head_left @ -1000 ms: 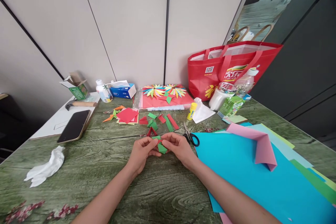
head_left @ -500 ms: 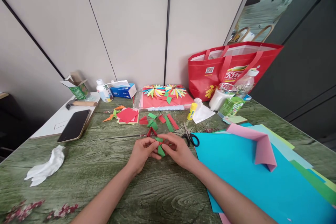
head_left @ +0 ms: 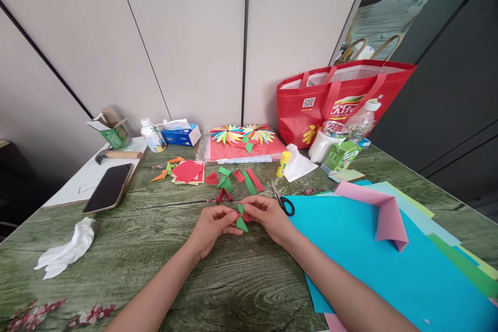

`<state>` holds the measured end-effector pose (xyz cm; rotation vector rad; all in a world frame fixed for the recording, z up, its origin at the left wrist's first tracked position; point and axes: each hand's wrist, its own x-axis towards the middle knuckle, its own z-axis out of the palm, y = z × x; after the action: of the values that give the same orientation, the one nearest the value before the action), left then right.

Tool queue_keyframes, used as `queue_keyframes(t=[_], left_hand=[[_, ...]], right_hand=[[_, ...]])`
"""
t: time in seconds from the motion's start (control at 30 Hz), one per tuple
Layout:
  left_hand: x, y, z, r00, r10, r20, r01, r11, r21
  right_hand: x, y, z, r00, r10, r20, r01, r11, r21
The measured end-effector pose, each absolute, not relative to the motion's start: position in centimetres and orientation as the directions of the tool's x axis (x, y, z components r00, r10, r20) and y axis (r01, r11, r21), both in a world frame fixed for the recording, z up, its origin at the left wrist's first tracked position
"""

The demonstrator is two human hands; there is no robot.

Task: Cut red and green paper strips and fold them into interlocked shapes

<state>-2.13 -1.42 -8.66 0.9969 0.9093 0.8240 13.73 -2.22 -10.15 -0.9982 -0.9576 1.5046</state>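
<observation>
Both hands meet over the middle of the green wood-grain table (head_left: 163, 249). My left hand (head_left: 212, 228) and my right hand (head_left: 268, 218) pinch a small folded green and red paper piece (head_left: 241, 220) between their fingertips, just above the tabletop. Several more folded red and green paper pieces (head_left: 233, 179) lie a little beyond the hands. Black-handled scissors (head_left: 283, 201) rest right of my right hand. A yellow glue stick (head_left: 283, 164) stands farther back.
Large blue, pink and green paper sheets (head_left: 373, 249) cover the right side. A red bag (head_left: 338, 98), bottles and a green carton stand at back right. Coloured paper stars (head_left: 241, 135), a tissue box, a phone (head_left: 109, 187) and a crumpled tissue (head_left: 66, 251) lie at the back and left.
My fingers have turned the green and red piece between them, and both hands have shifted very slightly. Nothing else on the table has moved.
</observation>
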Motion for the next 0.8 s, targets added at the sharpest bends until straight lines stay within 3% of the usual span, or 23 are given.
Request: queue_keyframes(t=[0.2, 0.43, 0.63, 0.8], left_hand=[[-2.26, -1.38, -8.72, 0.419, 0.874, -0.245, -0.207, 0.355, 0.912], [-2.14, -1.47, -8.75, 0.384, 0.894, -0.231, -0.171, 0.315, 0.934], [-1.63, -1.67, -8.71, 0.271, 0.943, -0.194, -0.057, 0.217, 0.975], [-1.60, -1.66, -8.89, 0.289, 0.928, -0.234, -0.043, 0.257, 0.966]], right_hand=[[13.62, -2.24, -10.24, -0.181, 0.972, -0.151, -0.468, -0.220, -0.856], [13.62, -2.22, -10.29, -0.241, 0.955, -0.174, -0.520, -0.278, -0.807], [13.32, -2.22, -10.60, -0.172, 0.977, -0.127, -0.424, -0.190, -0.885], [13.14, -2.24, -10.90, -0.092, 0.992, -0.085, -0.249, -0.106, -0.963]])
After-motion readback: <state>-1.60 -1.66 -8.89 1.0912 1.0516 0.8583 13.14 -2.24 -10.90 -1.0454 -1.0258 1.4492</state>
